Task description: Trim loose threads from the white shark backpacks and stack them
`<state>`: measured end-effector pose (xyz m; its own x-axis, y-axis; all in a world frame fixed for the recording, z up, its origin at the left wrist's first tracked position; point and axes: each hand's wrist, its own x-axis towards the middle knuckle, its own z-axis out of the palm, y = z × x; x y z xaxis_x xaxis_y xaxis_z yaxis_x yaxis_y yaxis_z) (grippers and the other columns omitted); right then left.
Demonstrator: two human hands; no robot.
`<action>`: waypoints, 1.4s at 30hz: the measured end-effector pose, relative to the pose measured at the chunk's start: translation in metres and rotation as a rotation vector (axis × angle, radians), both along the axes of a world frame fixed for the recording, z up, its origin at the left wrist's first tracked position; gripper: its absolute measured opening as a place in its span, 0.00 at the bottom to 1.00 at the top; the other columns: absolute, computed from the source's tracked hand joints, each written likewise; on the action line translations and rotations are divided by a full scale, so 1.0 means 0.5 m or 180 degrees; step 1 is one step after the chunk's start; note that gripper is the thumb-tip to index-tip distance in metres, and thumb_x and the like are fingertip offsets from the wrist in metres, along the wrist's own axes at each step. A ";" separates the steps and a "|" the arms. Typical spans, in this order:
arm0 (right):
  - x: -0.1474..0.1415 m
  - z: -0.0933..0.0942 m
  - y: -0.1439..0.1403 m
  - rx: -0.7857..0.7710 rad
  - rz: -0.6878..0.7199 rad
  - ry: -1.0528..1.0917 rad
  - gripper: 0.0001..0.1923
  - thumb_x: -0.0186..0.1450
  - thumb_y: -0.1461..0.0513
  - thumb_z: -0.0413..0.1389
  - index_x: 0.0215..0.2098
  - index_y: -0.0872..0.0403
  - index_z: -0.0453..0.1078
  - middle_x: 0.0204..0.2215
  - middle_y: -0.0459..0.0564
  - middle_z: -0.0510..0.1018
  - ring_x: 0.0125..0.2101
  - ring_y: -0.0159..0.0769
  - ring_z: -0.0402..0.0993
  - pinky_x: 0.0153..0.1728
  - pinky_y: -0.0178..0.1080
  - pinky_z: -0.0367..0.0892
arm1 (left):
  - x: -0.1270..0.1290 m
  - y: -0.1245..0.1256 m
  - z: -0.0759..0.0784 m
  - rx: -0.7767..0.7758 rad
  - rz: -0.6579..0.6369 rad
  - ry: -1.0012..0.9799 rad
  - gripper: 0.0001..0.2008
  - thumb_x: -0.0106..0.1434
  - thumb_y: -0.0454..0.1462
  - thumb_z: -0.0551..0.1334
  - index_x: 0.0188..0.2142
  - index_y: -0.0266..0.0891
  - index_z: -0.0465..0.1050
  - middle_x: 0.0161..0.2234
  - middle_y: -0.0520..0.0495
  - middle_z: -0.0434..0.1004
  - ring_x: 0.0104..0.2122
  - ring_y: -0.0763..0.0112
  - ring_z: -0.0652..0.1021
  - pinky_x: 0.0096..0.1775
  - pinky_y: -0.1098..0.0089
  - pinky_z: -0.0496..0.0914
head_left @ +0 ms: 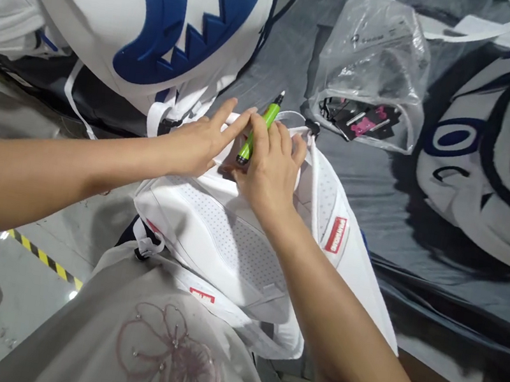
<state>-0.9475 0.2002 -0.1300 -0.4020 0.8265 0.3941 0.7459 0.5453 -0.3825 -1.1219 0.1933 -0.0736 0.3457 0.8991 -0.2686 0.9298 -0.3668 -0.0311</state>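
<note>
A white backpack [229, 232] with a dotted mesh back panel and red labels rests against my body at the table's edge. My left hand [199, 143] lies on its upper part, fingers stretched out and spread, with the index fingertip close to my right hand. Beside it, my right hand [271, 164] is bent over the top of the backpack and has a green marker pen [269, 114] tucked under its index finger. The pen slants, with its pale tip pointing away from me. What lies beneath both palms is hidden.
Another white backpack [105, 6] with a blue toothed design stands at the back left. A clear plastic bag [377, 62] holds dark cards with pink pieces. At the right lies a further white backpack [460, 178] with dark blue markings. Dark grey fabric [371, 190] covers the table.
</note>
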 end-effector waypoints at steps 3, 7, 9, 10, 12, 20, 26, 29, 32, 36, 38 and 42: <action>0.042 0.018 -0.045 0.0228 -0.0075 0.0510 0.21 0.73 0.54 0.49 0.61 0.51 0.65 0.51 0.58 0.76 0.57 0.52 0.69 0.59 0.59 0.59 | -0.004 -0.001 0.000 -0.0025 0.0024 -0.0202 0.53 0.63 0.34 0.62 0.72 0.46 0.20 0.73 0.28 0.29 0.59 0.48 0.72 0.55 0.56 0.69; 0.082 0.043 -0.119 -0.0016 -0.0076 0.1128 0.19 0.74 0.51 0.47 0.54 0.49 0.72 0.42 0.55 0.82 0.45 0.48 0.78 0.49 0.52 0.68 | -0.004 -0.009 0.003 0.0027 0.0079 -0.0403 0.51 0.64 0.35 0.61 0.72 0.49 0.22 0.73 0.31 0.31 0.58 0.49 0.73 0.54 0.56 0.69; 0.079 0.046 -0.133 -0.0268 0.0013 0.1259 0.16 0.72 0.53 0.51 0.50 0.49 0.75 0.40 0.53 0.83 0.42 0.46 0.80 0.48 0.51 0.69 | -0.004 -0.011 0.006 0.0021 0.0113 -0.0490 0.51 0.64 0.37 0.62 0.72 0.50 0.22 0.73 0.33 0.31 0.58 0.49 0.73 0.54 0.56 0.69; 0.072 0.045 -0.133 -0.0385 0.0031 0.1342 0.14 0.71 0.54 0.54 0.48 0.49 0.76 0.40 0.52 0.84 0.43 0.46 0.80 0.49 0.50 0.69 | -0.004 -0.010 0.006 0.0006 0.0129 -0.0508 0.52 0.64 0.38 0.62 0.72 0.50 0.22 0.73 0.32 0.31 0.58 0.49 0.73 0.54 0.56 0.69; 0.055 0.041 -0.124 -0.0646 0.0072 0.1529 0.12 0.69 0.55 0.58 0.47 0.49 0.77 0.41 0.51 0.84 0.44 0.45 0.80 0.50 0.49 0.70 | -0.007 -0.004 0.004 -0.0064 0.0122 -0.0513 0.53 0.63 0.39 0.63 0.72 0.50 0.22 0.73 0.32 0.31 0.57 0.49 0.74 0.53 0.56 0.70; 0.049 0.044 -0.105 -0.1030 0.0348 0.0955 0.11 0.67 0.58 0.59 0.46 0.48 0.79 0.40 0.49 0.85 0.39 0.44 0.81 0.48 0.49 0.70 | -0.020 0.016 -0.005 -0.0354 0.0035 -0.0587 0.56 0.61 0.37 0.62 0.70 0.53 0.16 0.74 0.40 0.23 0.62 0.48 0.68 0.55 0.57 0.69; 0.026 0.043 -0.121 -0.0812 0.0114 0.0615 0.11 0.67 0.60 0.58 0.46 0.50 0.79 0.36 0.49 0.85 0.37 0.42 0.79 0.49 0.50 0.65 | -0.022 0.016 -0.008 -0.0333 -0.0034 -0.0759 0.56 0.60 0.37 0.62 0.70 0.53 0.16 0.74 0.40 0.24 0.61 0.47 0.69 0.55 0.55 0.69; 0.006 0.036 -0.129 -0.0821 0.0044 0.0822 0.11 0.68 0.59 0.58 0.46 0.50 0.78 0.35 0.48 0.84 0.37 0.40 0.79 0.49 0.48 0.66 | -0.024 0.018 -0.010 -0.0357 -0.0045 -0.0787 0.56 0.60 0.37 0.62 0.70 0.53 0.15 0.74 0.40 0.24 0.60 0.47 0.70 0.55 0.55 0.69; -0.006 0.034 -0.134 -0.0842 0.0030 0.0868 0.11 0.68 0.59 0.57 0.46 0.49 0.78 0.35 0.48 0.84 0.36 0.40 0.79 0.52 0.49 0.64 | -0.024 0.018 -0.011 -0.0316 -0.0050 -0.0762 0.56 0.60 0.36 0.62 0.71 0.53 0.17 0.74 0.39 0.27 0.58 0.49 0.72 0.53 0.56 0.70; -0.009 0.036 -0.136 -0.0743 -0.0115 0.0713 0.10 0.68 0.59 0.57 0.45 0.49 0.78 0.34 0.48 0.84 0.35 0.40 0.79 0.52 0.49 0.64 | -0.025 0.016 -0.012 -0.0242 -0.0089 -0.0779 0.55 0.60 0.37 0.62 0.71 0.52 0.18 0.74 0.38 0.29 0.57 0.50 0.73 0.51 0.57 0.71; -0.009 0.037 -0.137 -0.0784 -0.0035 0.0760 0.10 0.68 0.59 0.57 0.45 0.50 0.78 0.33 0.48 0.84 0.34 0.39 0.79 0.51 0.48 0.65 | -0.024 0.015 -0.009 -0.0245 -0.0097 -0.0804 0.55 0.60 0.38 0.62 0.71 0.51 0.18 0.74 0.37 0.28 0.58 0.48 0.71 0.51 0.56 0.70; -0.012 0.037 -0.138 -0.0680 -0.0174 0.0596 0.10 0.68 0.59 0.56 0.45 0.49 0.78 0.35 0.49 0.84 0.37 0.41 0.79 0.54 0.51 0.62 | -0.016 0.014 0.003 -0.0408 0.0020 -0.0733 0.56 0.61 0.39 0.63 0.71 0.49 0.18 0.74 0.36 0.24 0.61 0.42 0.68 0.55 0.54 0.68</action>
